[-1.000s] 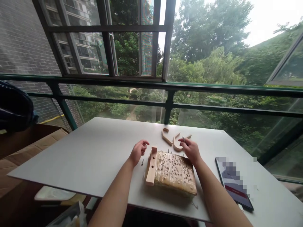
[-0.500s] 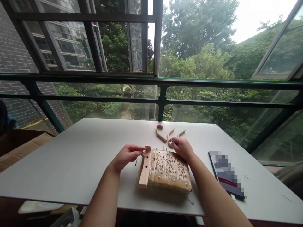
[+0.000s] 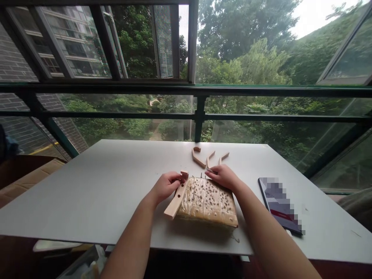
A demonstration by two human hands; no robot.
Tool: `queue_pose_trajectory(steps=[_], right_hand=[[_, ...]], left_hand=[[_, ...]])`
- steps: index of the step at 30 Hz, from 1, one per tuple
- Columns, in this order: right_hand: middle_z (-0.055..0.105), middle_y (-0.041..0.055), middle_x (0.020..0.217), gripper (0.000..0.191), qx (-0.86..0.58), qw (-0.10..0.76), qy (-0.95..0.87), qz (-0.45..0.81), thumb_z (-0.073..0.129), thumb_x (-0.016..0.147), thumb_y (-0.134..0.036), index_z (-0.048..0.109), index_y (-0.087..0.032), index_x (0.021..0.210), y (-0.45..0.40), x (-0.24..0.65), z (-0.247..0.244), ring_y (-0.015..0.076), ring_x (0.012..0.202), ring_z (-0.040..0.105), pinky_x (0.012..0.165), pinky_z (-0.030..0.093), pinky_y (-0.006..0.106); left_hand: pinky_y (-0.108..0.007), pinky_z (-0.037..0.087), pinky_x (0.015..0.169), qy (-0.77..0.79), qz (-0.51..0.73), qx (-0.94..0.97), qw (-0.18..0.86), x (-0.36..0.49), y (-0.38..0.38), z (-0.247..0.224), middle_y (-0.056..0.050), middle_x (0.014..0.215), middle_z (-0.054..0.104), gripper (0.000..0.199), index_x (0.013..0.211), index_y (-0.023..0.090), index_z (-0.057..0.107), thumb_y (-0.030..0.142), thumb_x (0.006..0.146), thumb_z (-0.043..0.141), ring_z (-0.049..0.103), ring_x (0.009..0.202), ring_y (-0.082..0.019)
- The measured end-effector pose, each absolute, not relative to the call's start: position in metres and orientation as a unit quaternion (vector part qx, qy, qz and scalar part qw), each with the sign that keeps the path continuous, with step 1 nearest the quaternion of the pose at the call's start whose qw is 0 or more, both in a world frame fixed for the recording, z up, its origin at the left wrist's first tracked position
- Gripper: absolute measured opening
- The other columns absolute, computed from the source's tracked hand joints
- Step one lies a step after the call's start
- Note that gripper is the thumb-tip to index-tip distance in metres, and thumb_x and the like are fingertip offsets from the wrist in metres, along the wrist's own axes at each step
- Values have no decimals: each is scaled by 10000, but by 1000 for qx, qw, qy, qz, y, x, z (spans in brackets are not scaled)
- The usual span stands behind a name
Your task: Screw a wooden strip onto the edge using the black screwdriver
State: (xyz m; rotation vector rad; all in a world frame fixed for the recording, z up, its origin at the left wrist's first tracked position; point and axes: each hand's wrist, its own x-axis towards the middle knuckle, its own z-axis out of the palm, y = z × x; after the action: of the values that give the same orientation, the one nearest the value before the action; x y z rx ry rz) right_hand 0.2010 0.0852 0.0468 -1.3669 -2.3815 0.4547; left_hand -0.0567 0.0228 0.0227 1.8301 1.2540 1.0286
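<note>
My left hand [image 3: 167, 185] grips the upper end of a pale wooden strip [image 3: 175, 204] with round dark holes. The strip lies tilted along the left edge of a tape-wrapped block [image 3: 207, 199] dotted with many small dark pieces. My right hand [image 3: 225, 176] rests at the block's upper right corner, its fingers closed on a thin metal tool [image 3: 211, 170]. Small upright metal pieces [image 3: 201, 175] show at the block's far edge. Just beyond are a curved wooden piece [image 3: 198, 157] and two more angled wooden pieces [image 3: 210, 158], [image 3: 223, 157].
A phone [image 3: 280, 205] lies on the white table [image 3: 87, 193] at the right. An open cardboard box [image 3: 31, 174] stands at the left. A green railing [image 3: 130, 114] and windows run behind the table. Loose thread hangs near the block's lower right corner.
My left hand has closed round the strip's upper end, and the strip has turned, its lower end swinging left. My right hand has shifted slightly. The camera view has moved a little.
</note>
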Motion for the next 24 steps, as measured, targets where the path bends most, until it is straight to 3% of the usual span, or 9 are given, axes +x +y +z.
queue_pose_trajectory(steps=[5,9,13,16,21,24], right_hand=[[444,-14,493,398,-475,206,-837,174,480,822,-475,570,-175,576,93,203,42,113,502,378,515,254,264],[442,-17,494,405,-477,214,-833,181,472,819,-481,599,-167,597,94,203,40,112,509,373,513,248,262],[470,-11,508,392,-473,215,-840,160,460,826,-459,596,-167,603,93,204,41,113,517,387,517,250,257],[510,0,531,368,-468,214,-847,132,453,836,-432,601,-172,621,92,205,41,116,521,408,523,257,257],[535,9,541,353,-468,214,-850,115,449,841,-405,604,-178,619,91,205,41,121,523,422,521,256,256],[529,8,539,355,-463,215,-851,119,447,843,-405,590,-179,610,90,205,43,121,524,423,522,252,256]], left_hand=[[-240,445,711,472,391,731,300,-55,23,20,-48,859,680,235,801,146,672,105,699,465,598,800,-159],[-228,386,613,490,378,756,214,-51,20,22,-13,696,617,191,753,144,656,118,705,473,507,632,-117],[-227,355,590,499,375,763,169,-48,18,24,-1,635,576,180,720,147,657,113,696,482,464,592,-107],[-234,382,611,498,379,752,205,-50,17,26,-19,678,625,202,747,149,684,116,706,489,506,620,-121],[-280,461,772,485,424,682,346,-59,13,33,-67,892,713,212,826,153,730,197,736,544,615,862,-198],[-293,468,767,477,414,650,422,-62,10,37,-73,886,718,232,849,144,739,217,725,557,618,835,-193]])
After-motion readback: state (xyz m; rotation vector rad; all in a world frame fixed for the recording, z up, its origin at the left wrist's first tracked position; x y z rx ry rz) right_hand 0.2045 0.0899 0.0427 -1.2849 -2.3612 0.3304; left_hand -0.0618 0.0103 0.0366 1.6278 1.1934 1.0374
